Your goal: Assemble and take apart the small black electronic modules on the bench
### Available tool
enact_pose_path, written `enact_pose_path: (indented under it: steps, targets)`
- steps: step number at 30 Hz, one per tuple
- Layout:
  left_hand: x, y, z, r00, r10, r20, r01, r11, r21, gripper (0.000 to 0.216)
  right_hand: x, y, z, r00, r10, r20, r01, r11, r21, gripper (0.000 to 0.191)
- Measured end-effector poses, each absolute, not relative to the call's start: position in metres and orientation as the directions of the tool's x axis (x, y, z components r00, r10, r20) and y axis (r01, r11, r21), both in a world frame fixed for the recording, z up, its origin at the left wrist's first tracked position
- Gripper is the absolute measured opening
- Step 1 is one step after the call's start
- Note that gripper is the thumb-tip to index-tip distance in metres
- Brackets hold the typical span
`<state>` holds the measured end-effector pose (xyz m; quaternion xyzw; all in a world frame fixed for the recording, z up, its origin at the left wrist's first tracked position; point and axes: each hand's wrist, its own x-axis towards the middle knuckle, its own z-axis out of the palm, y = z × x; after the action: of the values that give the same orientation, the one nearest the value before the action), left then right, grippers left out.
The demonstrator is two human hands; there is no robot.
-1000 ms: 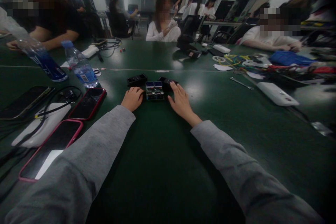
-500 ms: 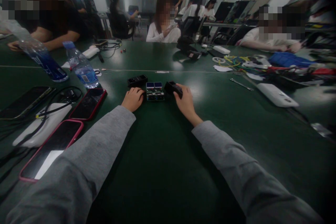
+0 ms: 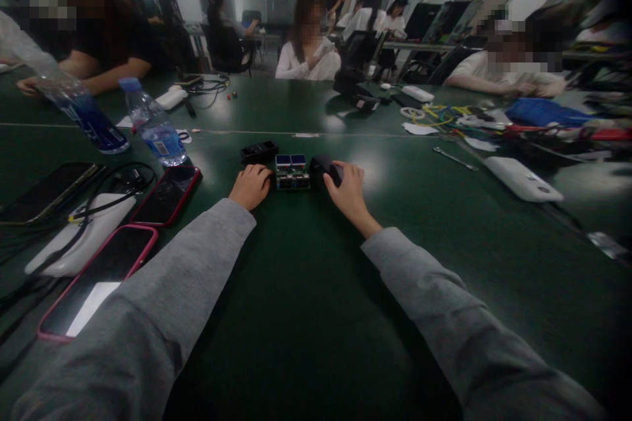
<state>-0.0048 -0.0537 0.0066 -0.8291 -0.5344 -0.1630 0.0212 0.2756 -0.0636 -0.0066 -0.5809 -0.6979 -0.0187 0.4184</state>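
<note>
A small electronic module [image 3: 291,172] with two blue tops sits on the dark green table [image 3: 306,289] in front of me. My left hand [image 3: 251,187] rests curled on the table against the module's left side, holding nothing that I can see. My right hand [image 3: 348,192] is closed around a small black box [image 3: 323,169] just right of the module. A second black box [image 3: 259,151] lies behind the module to the left, untouched.
Two water bottles [image 3: 154,125] stand at the left. Phones [image 3: 166,195] in red and pink cases, a white power bank [image 3: 74,237] and cables lie by my left arm. A white device [image 3: 522,177], a wrench and coloured wires lie at the right. Several people sit across the table.
My right hand, flat and open beside the module a second ago, has curled around the black box on the right and drawn it slightly toward the module. My left hand has stayed put.
</note>
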Motion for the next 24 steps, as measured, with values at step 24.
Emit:
enact_pose_path:
  steps: [24]
  targets:
    - [-0.007, -0.056, 0.009, 0.373, 0.879, 0.299, 0.886, -0.433, 0.166, 0.032, 0.308, -0.092, -0.002, 0.053, 0.843, 0.536, 0.712, 0.344, -0.612, 0.060]
